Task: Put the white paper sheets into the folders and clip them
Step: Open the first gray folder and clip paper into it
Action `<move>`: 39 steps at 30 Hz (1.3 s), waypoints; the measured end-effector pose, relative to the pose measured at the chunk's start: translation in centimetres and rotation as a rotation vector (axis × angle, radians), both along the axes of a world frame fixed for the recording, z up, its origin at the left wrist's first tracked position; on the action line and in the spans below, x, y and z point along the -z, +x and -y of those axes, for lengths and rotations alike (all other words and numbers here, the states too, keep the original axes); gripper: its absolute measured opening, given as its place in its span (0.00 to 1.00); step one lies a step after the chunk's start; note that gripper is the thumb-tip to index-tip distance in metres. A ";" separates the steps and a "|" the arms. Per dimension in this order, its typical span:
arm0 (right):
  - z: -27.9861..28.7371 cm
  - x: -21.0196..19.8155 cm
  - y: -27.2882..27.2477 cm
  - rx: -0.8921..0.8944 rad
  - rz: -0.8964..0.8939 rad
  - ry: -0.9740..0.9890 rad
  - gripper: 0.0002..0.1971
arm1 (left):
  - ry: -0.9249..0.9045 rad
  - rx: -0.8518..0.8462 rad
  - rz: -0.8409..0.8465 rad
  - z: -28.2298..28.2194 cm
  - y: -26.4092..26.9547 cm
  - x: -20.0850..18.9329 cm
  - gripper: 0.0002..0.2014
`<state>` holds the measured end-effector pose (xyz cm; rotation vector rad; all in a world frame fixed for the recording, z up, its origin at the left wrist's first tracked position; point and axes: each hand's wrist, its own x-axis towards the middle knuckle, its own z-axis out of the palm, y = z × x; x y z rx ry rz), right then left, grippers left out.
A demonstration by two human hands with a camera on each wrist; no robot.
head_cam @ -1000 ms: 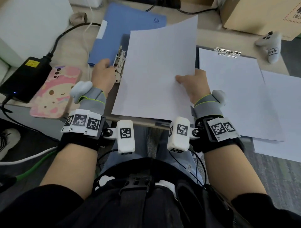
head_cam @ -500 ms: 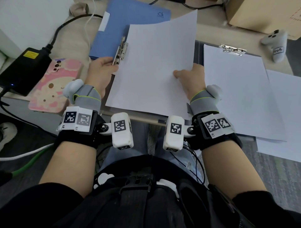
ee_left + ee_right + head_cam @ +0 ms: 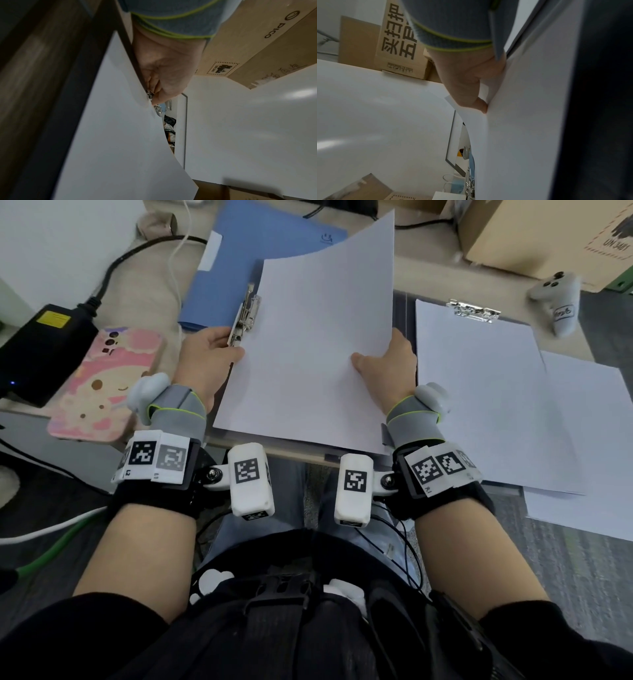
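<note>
A white paper sheet (image 3: pixel 308 344) lies tilted over the open blue folder (image 3: pixel 239 258), its far corner lifted. My right hand (image 3: pixel 387 364) pinches the sheet's right edge, thumb on top and fingers underneath; the right wrist view shows the thumb tip (image 3: pixel 481 106) pressed on the paper (image 3: pixel 522 121). My left hand (image 3: pixel 205 350) grips the folder's metal clip (image 3: pixel 245 316) at the sheet's left edge. In the left wrist view the fingers (image 3: pixel 159 88) curl round the clip (image 3: pixel 157 109) beside the paper (image 3: pixel 111 135).
To the right lies a second folder with a sheet (image 3: pixel 479 392) under its metal clip (image 3: pixel 474 310), and loose sheets (image 3: pixel 582 457) beyond it. A pink phone (image 3: pixel 106 381) and a black power adapter (image 3: pixel 37 347) sit at left. A cardboard box (image 3: pixel 548 234) and a grey toy (image 3: pixel 558 299) stand at the back right.
My left hand has moved from beside the clip to gripping it. My right hand has slid the sheet to the left, so its left edge now meets the clip.
</note>
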<state>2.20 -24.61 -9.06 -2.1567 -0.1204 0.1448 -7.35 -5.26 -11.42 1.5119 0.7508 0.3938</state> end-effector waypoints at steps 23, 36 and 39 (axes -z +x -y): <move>-0.3 -0.4 -0.1 -0.138 0.001 -0.347 0.48 | 0.220 -0.086 -0.215 0.3 1.6 -0.7 0.23; -0.3 -0.5 1.6 -0.167 -0.081 -0.617 0.59 | 0.506 0.186 -0.546 -0.7 3.8 -2.3 0.31; -0.4 -0.3 1.7 -0.163 -0.073 -0.613 0.59 | 0.457 0.260 -0.539 -0.9 4.0 -2.8 0.34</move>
